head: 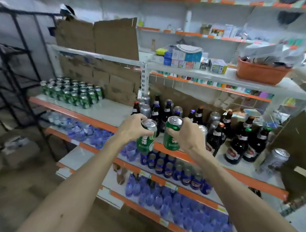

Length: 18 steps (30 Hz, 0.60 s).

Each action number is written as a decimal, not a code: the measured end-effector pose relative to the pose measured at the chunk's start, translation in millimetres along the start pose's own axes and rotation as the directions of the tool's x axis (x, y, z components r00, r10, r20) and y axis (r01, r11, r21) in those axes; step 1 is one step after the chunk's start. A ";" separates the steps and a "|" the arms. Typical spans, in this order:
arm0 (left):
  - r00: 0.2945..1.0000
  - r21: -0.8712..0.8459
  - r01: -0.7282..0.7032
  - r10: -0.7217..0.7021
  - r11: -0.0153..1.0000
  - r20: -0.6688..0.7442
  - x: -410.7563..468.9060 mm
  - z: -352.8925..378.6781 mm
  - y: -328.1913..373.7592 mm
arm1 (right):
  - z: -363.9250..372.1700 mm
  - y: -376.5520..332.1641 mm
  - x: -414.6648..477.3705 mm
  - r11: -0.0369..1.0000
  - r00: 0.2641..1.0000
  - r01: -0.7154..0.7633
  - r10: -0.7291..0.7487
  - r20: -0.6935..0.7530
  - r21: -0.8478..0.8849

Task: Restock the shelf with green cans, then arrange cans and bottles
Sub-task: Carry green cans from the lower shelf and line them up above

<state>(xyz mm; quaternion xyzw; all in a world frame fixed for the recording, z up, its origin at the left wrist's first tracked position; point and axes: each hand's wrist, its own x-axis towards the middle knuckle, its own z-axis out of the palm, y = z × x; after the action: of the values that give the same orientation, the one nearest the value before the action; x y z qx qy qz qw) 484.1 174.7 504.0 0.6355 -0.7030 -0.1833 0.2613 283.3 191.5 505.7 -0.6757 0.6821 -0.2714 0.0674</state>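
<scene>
My left hand grips a green can, tilted a little, in front of the shelf's orange edge. Beside it my right hand holds a second green can upright. Both cans hang in the air just before the middle shelf. At the shelf's left end stands a block of several green cans in rows. Bare shelf board lies between that block and my hands. Right of my hands stand dark brown bottles mixed with silver cans.
A lone silver can stands at the shelf's right end beside a cardboard flap. Lower shelves hold blue cans and blue water bottles. A black metal rack stands at the left. An orange basket sits on the upper shelf.
</scene>
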 end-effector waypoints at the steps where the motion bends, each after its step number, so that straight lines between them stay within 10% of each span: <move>1: 1.000 -0.001 0.016 -0.016 1.000 -0.018 -3.5 -9.3 -5.2 | 2.3 -10.2 0.5 1.000 1.000 0.012 -0.012 0.011 0.001; 18: 0.993 -0.035 0.102 -0.104 0.994 -0.054 44.1 -144.9 -222.5 | 158.8 -213.3 49.5 0.993 0.994 -0.059 0.049 0.096 0.100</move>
<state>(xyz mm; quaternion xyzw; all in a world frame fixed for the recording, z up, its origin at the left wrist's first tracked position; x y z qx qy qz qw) 746.2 114.1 494.1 0.6715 -0.6587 -0.1901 0.2810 541.0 112.6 483.8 -0.6646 0.6814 -0.2721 0.1411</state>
